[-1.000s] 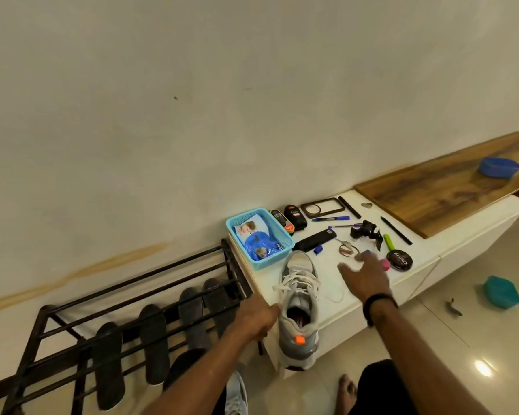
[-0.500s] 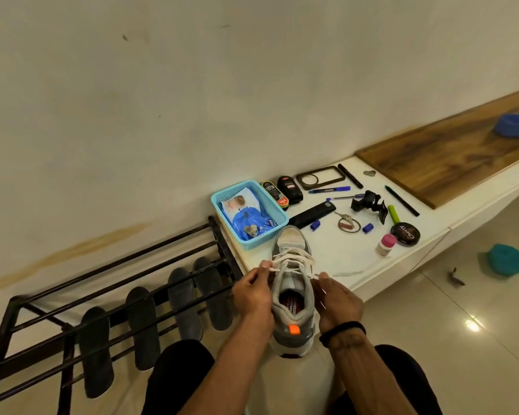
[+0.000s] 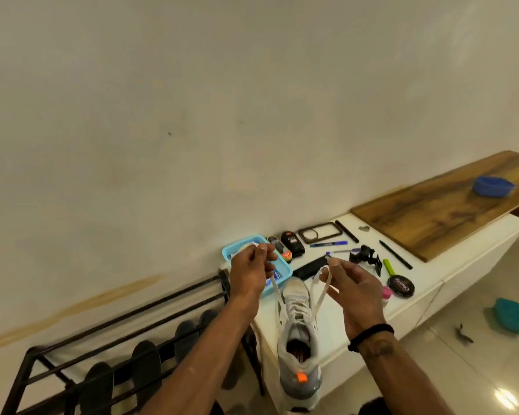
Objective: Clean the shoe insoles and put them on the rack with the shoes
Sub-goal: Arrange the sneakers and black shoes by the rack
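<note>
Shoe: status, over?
Left hand and right hand each pinch a lace end, raised. Shoe on counter. Insoles on rack. Nothing blocking.

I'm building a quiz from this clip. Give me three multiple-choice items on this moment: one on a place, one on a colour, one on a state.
1. Where does the grey shoe stand?
A. on the white cabinet
B. on the black rack
C. on the floor

2. What colour is the small basket behind the shoe?
A. red
B. light blue
C. yellow

3. What are the hands doing?
A. resting flat
B. gripping an insole
C. each pinching a lace end

Answers: 1 A, its sole sits on the cabinet top. 2 B, its rim is light blue. 3 C, the left hand and right hand each hold a white lace raised above the shoe.
</note>
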Demonstrator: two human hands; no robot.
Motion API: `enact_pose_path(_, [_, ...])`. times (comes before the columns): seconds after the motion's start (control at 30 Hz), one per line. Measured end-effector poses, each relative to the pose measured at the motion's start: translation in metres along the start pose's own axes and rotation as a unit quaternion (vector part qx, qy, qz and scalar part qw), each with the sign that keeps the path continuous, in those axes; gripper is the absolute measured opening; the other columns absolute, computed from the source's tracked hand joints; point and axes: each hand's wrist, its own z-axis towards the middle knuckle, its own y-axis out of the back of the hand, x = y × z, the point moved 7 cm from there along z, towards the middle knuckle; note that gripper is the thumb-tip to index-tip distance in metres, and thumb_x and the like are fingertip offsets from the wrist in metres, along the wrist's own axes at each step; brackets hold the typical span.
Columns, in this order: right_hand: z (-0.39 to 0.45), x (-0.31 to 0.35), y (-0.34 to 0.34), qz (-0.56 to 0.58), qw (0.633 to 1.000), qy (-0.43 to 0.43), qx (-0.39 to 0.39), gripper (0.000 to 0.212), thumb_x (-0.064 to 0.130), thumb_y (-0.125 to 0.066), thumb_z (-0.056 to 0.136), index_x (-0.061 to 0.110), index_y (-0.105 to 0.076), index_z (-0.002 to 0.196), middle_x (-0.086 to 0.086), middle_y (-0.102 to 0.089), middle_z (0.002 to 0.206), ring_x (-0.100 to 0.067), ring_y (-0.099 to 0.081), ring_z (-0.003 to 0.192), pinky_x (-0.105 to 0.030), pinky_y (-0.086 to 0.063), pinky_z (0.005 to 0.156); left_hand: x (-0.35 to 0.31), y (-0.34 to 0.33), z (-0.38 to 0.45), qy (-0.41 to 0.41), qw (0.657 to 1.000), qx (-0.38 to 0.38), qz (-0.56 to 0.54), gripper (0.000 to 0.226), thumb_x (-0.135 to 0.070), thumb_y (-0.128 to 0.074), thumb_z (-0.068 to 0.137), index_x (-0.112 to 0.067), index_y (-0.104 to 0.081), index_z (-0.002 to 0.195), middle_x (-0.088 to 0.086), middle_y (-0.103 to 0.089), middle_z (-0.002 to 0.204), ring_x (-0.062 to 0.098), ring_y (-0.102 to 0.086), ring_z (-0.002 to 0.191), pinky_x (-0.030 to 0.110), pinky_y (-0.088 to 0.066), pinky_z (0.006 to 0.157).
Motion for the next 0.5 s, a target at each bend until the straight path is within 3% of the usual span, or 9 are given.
enact_pose_path(0.17, [-0.002,0.058,-0.031,0.003,0.997,0.022,0.073,0.017,0.015,-0.074,0.089,0.003,-0.073,0.101,-0.012,-0.073,0.08,-0.015,-0.06,0.065,-0.033,-0.06,0.074,-0.087,-0.02,-0.003,-0.115,0.986,0.096,0.072,0.022,-0.016,-0.055,0.105,-0.009,-0.074,0.097,0.003,-0.074,0.078,0.011,-0.068,0.067,0.028,-0.059,0.07])
enact_pose_path(0.3, [-0.012,0.049,-0.026,-0.159,0.983,0.044,0.085,0.015,0.023,-0.075,0.088,0.012,-0.074,0.098,-0.005,-0.076,0.088,-0.012,-0.067,0.071,-0.025,-0.057,0.066,-0.103,-0.018,-0.016,-0.099,0.987,0.101,0.075,0.017,-0.016,-0.063,0.101,-0.004,-0.075,0.101,0.01,-0.076,0.083,0.018,-0.072,0.074,0.032,-0.062,0.077])
enact_pose_path(0.43, [-0.016,-0.033,0.001,-0.422,0.896,0.012,0.138,0.039,0.042,-0.086,0.073,0.025,-0.068,0.104,0.005,-0.069,0.103,-0.006,-0.065,0.09,-0.019,-0.051,0.071,-0.093,-0.002,-0.024,-0.077,0.993,0.062,0.059,0.015,-0.014,-0.062,0.1,-0.004,-0.074,0.104,0.01,-0.078,0.086,0.017,-0.073,0.07,0.028,-0.062,0.071])
enact_pose_path(0.5, [-0.019,-0.069,0.002,-0.488,0.855,0.024,0.173,0.048,0.034,-0.086,0.075,0.027,-0.064,0.117,0.006,-0.061,0.116,-0.01,-0.059,0.104,-0.019,-0.049,0.08,-0.081,0.005,-0.024,-0.068,0.995,0.051,0.053,0.016,-0.013,-0.062,0.1,-0.005,-0.074,0.104,0.009,-0.078,0.086,0.019,-0.075,0.074,0.026,-0.061,0.07])
